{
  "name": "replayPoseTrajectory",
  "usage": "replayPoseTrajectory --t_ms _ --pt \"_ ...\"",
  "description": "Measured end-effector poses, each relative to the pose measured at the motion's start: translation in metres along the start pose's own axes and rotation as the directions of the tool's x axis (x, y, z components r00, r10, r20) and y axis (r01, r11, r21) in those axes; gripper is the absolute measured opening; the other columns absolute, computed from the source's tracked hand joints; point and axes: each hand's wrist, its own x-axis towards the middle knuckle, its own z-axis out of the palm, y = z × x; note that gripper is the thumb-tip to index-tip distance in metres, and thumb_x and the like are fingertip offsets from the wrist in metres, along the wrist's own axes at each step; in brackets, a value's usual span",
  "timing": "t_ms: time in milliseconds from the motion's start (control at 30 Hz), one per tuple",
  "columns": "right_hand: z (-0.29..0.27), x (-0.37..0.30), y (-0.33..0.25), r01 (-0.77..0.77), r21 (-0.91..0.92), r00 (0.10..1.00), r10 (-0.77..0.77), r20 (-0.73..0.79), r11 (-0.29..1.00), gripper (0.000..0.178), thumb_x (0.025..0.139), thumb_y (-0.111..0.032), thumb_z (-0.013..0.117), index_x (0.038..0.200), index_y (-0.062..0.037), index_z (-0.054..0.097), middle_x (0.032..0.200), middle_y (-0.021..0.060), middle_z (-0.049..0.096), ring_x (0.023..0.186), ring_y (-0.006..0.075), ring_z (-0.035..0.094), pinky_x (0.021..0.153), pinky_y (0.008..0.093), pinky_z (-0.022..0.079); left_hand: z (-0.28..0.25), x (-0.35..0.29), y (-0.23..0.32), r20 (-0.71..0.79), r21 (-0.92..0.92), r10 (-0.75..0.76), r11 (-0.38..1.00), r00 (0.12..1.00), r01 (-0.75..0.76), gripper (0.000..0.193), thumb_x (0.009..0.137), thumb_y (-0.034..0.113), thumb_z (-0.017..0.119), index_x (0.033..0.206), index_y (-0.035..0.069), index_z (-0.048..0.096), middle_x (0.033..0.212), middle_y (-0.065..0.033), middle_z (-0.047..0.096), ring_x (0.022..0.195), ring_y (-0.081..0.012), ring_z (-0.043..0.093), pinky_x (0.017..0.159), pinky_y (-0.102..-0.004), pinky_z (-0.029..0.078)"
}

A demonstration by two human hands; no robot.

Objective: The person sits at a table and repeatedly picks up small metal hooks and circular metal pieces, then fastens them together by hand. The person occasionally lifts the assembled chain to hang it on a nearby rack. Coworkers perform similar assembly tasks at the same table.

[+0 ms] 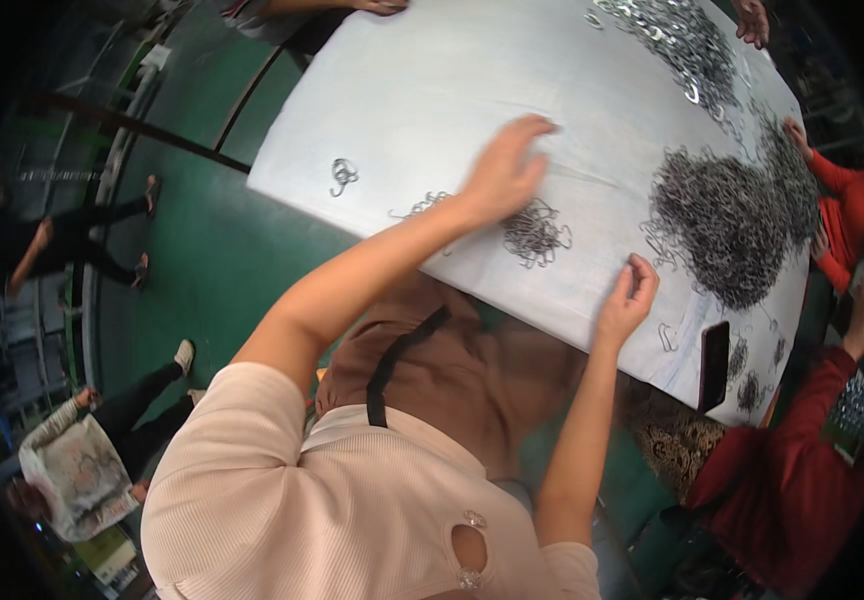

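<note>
My left hand (507,170) is over the white table (432,110), fingers stretched out and slightly blurred, with nothing visible in them. Just below it lies a small heap of dark wire hooks (536,234); another small group of hooks (422,205) is partly hidden by my forearm. Near the table's front edge, my right hand (627,298) has loosely curled fingers, thumb and forefinger apart, and no object shows between them. To its right lies a single hook (666,338). A large dark pile of hooks (727,225) spreads farther right.
A small hook cluster (343,176) lies at the left. Shiny metal pieces (677,50) cover the far right. A dark phone (714,366) stands out near the right front, beside small hook heaps (750,390). Other people's hands (752,22) are at the table edges.
</note>
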Motion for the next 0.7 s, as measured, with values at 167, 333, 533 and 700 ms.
replayPoseTrajectory --t_ms 167,333,533,700 --pt "0.001 0.002 -0.010 -0.001 -0.052 0.999 0.003 0.044 0.999 0.017 0.086 -0.001 0.056 0.102 0.0026 0.060 0.105 0.0137 0.058 0.102 0.0263 0.056 0.093 0.0356 0.043 -0.152 -0.070 -0.052 -0.218 0.497 -0.092 0.847 0.972 0.191 0.047 0.089 0.016 0.054 0.133 0.003 0.045 0.137 -0.0202 0.044 0.134 -0.0351 0.034 0.111 -0.0476 0.026" --pt "0.022 -0.010 -0.048 0.304 -0.178 0.950 -0.284 0.129 0.936 0.024 0.083 -0.001 0.057 0.107 0.0008 0.059 0.108 0.0151 0.058 0.105 0.0302 0.054 0.095 0.0383 0.042 -0.161 -0.078 -0.082 -0.116 0.791 -0.218 0.569 0.969 0.223 0.054 0.095 0.029 0.042 0.143 0.004 0.034 0.149 -0.0171 0.033 0.142 -0.0313 0.022 0.114 -0.0514 0.016" --pt "0.104 -0.071 -0.128 0.526 0.039 0.690 -0.453 0.565 0.849 0.051 0.082 -0.017 0.067 0.127 -0.0021 0.050 0.134 0.0208 0.044 0.129 0.0391 0.040 0.106 0.0512 0.032 -0.205 -0.059 -0.133 -0.189 0.816 -0.206 0.511 0.960 0.270 0.050 0.098 0.029 0.034 0.142 0.004 0.035 0.150 -0.0131 0.033 0.142 -0.0296 0.022 0.114 -0.0500 0.018" --pt "0.164 -0.082 -0.140 0.410 -0.188 0.777 -0.234 0.584 0.893 0.083 0.080 -0.041 0.069 0.143 -0.0022 0.031 0.144 0.0324 0.025 0.137 0.0478 0.020 0.110 0.0586 0.018 -0.228 -0.062 -0.143 -0.203 0.803 -0.155 0.538 0.967 0.255 0.045 0.098 0.022 0.035 0.139 0.005 0.041 0.147 -0.0130 0.037 0.139 -0.0283 0.029 0.114 -0.0469 0.022"
